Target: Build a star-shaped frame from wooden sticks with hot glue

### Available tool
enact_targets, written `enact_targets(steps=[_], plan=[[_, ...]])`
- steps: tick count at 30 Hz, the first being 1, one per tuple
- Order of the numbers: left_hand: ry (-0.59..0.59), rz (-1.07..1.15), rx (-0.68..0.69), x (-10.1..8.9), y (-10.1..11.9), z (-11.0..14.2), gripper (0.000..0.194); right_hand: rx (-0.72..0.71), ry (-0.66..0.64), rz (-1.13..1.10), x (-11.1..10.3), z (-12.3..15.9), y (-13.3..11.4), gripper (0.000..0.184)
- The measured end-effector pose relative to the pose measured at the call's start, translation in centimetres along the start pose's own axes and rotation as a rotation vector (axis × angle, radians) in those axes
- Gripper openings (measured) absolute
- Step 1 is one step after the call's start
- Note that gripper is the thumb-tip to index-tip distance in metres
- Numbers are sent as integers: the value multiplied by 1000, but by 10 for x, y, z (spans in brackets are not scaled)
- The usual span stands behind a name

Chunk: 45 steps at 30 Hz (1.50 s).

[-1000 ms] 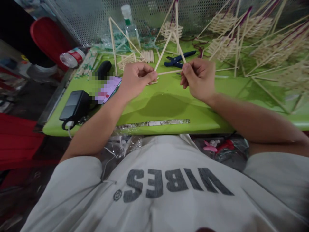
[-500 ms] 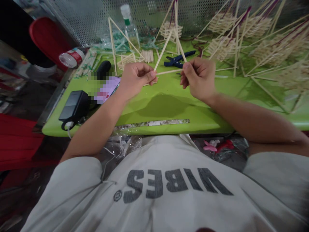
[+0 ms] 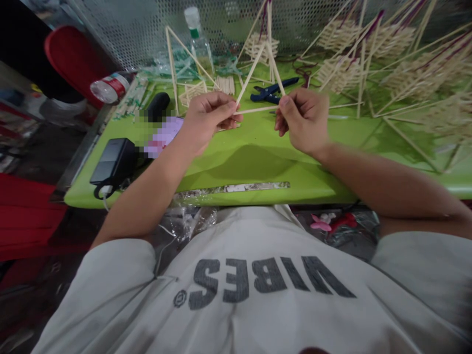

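Between my hands is a triangle of thin wooden sticks (image 3: 251, 75), its tip pointing away from me and its bottom stick running from hand to hand. My left hand (image 3: 212, 118) pinches the lower left corner. At the lower right corner, my right hand (image 3: 302, 118) grips with thumb and bent fingers. Just beyond the triangle's bottom stick lie dark blue pliers (image 3: 273, 91). A small bundle of short sticks (image 3: 224, 84) sits behind my left hand. Another bent stick frame (image 3: 170, 64) stands farther left.
Several stick structures with purple thread (image 3: 337, 73) crowd the right side of the green table (image 3: 236, 169). A clear bottle (image 3: 201, 46) stands at the back. On the left are a phone (image 3: 164, 135), a black adapter (image 3: 113, 162) and a plastic bottle (image 3: 109, 87). A patterned strip (image 3: 258, 187) lies near the front edge.
My left hand's thumb and fingers have shifted slightly at the corner, and the thumb now sits a little higher. My right hand and the triangle stay nearly in place.
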<state>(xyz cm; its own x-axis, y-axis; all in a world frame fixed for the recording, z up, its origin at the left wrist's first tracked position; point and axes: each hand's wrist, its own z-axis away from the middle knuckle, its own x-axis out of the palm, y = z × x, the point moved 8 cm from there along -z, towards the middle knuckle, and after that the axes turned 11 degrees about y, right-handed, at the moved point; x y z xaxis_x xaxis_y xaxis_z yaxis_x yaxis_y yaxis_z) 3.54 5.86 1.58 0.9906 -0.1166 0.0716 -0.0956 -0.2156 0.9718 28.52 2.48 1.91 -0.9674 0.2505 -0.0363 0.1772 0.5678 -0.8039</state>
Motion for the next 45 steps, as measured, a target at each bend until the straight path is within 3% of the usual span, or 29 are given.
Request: enact_targets(steps=[6, 9, 12, 15, 17, 20, 21, 26, 29, 34, 38, 41, 43, 44, 45], plan=[[-15, -22, -6, 1, -5, -1, 16, -12, 18, 14, -2, 2, -3, 60], [-35, -45, -11, -3, -4, -5, 24, -9, 9, 0, -1, 1, -1, 62], [25, -144, 105, -25, 12, -19, 39, -22, 29, -37, -2, -1, -2, 62], [233, -399, 325, -63, 36, -38, 26, 8, 42, -47, -3, -2, -1, 62], [286, -466, 356, -79, 38, -49, 19, 34, 34, -34, -2, -2, 0, 63], [236, -822, 289, -86, 16, -65, 16, 47, 26, -33, 0, -3, 3, 67], [281, -919, 244, -91, 6, -70, 26, 50, 27, -36, 0, -3, 4, 68], [273, -882, 123, -95, -39, -97, 53, 70, 9, -12, 1, -6, 13, 68], [266, -901, 79, -95, -48, -103, 57, 84, -3, -16, 2, -6, 18, 70], [176, -1109, 209, -83, -30, -89, 34, 120, 15, -32, 1, -7, 20, 68], [103, -1130, 295, -65, -12, -73, 25, 138, 63, -50, -5, -13, 17, 69], [-5, -1148, 357, -37, 1, -52, 13, 135, 140, -90, -15, -20, 11, 69], [-194, -1283, 436, -6, 4, -28, 6, 163, 151, -92, -19, -23, 8, 62], [-323, -1325, 507, 12, 4, -13, 17, 190, 139, -84, -20, -24, 7, 56], [-356, -1327, 538, 23, 7, 0, 17, 230, 121, -72, -20, -24, 7, 52]])
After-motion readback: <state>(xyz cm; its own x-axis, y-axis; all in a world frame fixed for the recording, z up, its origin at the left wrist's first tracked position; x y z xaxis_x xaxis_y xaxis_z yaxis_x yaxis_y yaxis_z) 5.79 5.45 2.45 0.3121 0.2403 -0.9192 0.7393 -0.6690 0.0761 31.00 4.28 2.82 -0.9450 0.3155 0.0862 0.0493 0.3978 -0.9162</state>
